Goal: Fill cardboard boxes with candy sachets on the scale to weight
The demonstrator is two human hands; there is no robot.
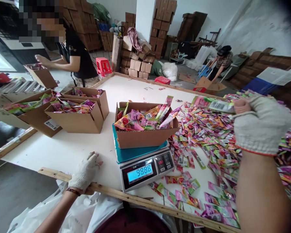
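In my raised right hand (263, 124), gloved in white knit with bare fingertips, I pinch a candy packet (213, 104) by one end. Below it spreads a large heap of small pink and green packets (208, 139). My left hand (84, 173), gloved too, rests on the table's wooden edge with its fingers apart and nothing in them. Between my hands stands a digital scale (145, 173), its display reading 988.8. On its teal pan sits an open cardboard box (145, 138), filled with packets that stick up above the rim.
Several filled cardboard boxes (80, 121) stand at the left of the white table (94, 150). Beyond them a co-worker (74, 58) handles another box (42, 76). Another person (223, 61) bends over a carton at the far right. A red stool (103, 66) stands behind the table.
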